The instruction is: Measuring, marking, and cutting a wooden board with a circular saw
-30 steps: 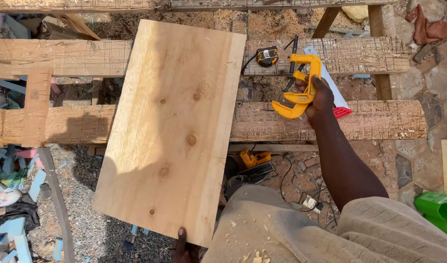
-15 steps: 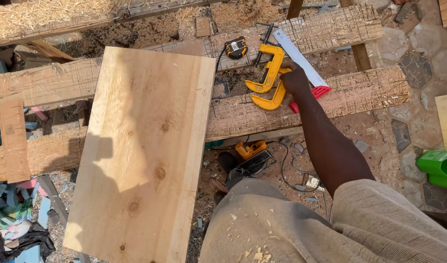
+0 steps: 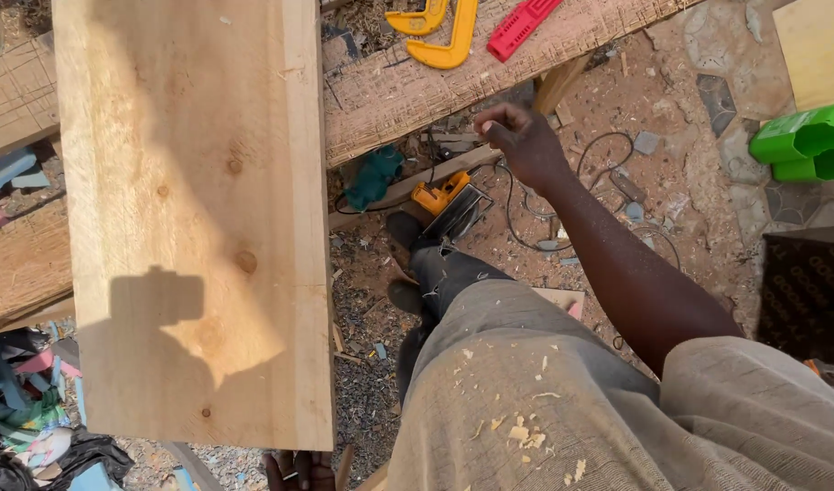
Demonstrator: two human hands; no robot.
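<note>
A wide pale wooden board [image 3: 194,209] with a few knots fills the left half of the head view, lying across the rough bench beams [image 3: 408,91]. My left hand [image 3: 296,469] grips its near edge; only the fingertips show under the board. My right hand [image 3: 523,143] hangs in the air below the bench's front edge, fingers loosely curled, holding nothing. A yellow clamp [image 3: 441,29] lies on the bench beam beyond that hand, beside a red and white tool [image 3: 522,24].
An orange power tool [image 3: 447,202] with black cables lies on the shaving-strewn ground by my foot. A teal cloth [image 3: 375,175] hangs under the bench. Green plastic pieces [image 3: 803,144], a pale board [image 3: 817,45] and a dark patterned box [image 3: 808,291] sit at right.
My right hand let go of the yellow clamp, left it on the bench beam and drew back toward me. The view tilted down and the board now looms closer.
</note>
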